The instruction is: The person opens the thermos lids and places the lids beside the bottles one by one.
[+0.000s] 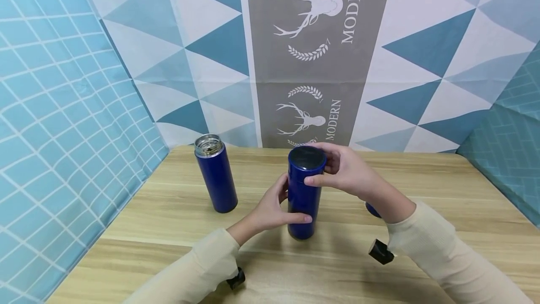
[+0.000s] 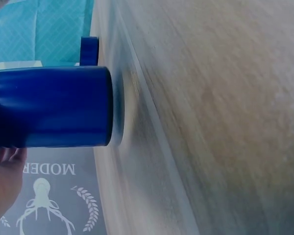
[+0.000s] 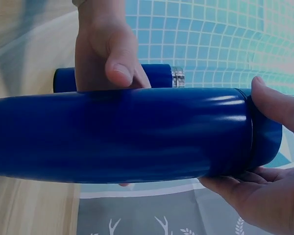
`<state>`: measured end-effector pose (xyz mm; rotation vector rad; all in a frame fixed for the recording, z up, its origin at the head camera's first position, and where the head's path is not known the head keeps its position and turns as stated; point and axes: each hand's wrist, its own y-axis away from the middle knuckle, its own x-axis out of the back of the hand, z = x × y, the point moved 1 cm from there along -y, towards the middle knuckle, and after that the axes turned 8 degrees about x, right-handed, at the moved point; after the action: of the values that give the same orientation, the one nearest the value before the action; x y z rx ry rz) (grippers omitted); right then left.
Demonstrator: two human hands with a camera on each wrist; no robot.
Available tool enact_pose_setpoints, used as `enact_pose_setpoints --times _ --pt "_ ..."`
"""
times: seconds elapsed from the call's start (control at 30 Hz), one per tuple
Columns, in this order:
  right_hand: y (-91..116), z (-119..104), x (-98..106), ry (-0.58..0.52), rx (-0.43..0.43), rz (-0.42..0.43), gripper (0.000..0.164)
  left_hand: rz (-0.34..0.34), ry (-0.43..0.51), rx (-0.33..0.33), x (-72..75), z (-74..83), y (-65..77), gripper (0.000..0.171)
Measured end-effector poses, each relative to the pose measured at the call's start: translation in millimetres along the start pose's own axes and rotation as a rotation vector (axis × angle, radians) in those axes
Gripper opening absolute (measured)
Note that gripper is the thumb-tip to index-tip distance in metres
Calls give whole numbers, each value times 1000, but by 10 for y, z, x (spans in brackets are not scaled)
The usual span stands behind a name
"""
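Observation:
A dark blue thermos (image 1: 300,203) stands upright between both hands, its base close over the tabletop. My left hand (image 1: 269,208) grips the lower body from the left, thumb across the front. Up at the top, my right hand (image 1: 352,172) holds the black-topped lid (image 1: 307,157), thumb in front and fingers behind. A thin seam between lid and body shows in the right wrist view, where the right thumb and fingers press the lid (image 3: 267,139) from opposite sides. To the left stands a second blue thermos (image 1: 218,179), uncapped, its steel neck bare.
A loose blue cap (image 2: 89,51) lies on the wooden table (image 1: 160,229), partly behind the right wrist in the head view. Patterned cloth (image 1: 211,27) hangs along the table's back, and blue-checked cloth (image 1: 50,121) along its left side. Black wrist devices (image 1: 381,251) hang under both sleeves.

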<state>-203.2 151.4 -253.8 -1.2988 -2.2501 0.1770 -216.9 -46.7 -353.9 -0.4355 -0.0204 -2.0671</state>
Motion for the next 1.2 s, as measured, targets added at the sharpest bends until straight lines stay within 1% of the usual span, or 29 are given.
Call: enact_pose_setpoints --times 0.27,0.4,0.73,0.97,1.03,1.2 --pt "15 35 -37 -31 1 -23 66 -32 45 -62 -3 14 -17 90" --pt "15 24 -41 -23 -8 -31 68 -32 55 -77 -4 31 -16 88" --pt "45 -10 -37 -5 -4 -47 67 -54 86 -64 -19 27 -1 81" --pt "60 -1 -34 30 32 -58 66 -55 110 -58 -20 29 16 80" --pt "70 9 -36 23 33 -57 69 -57 115 -58 -25 37 26 79" --pt "110 41 -40 -49 30 -25 80 -58 121 -61 -35 57 45 78"
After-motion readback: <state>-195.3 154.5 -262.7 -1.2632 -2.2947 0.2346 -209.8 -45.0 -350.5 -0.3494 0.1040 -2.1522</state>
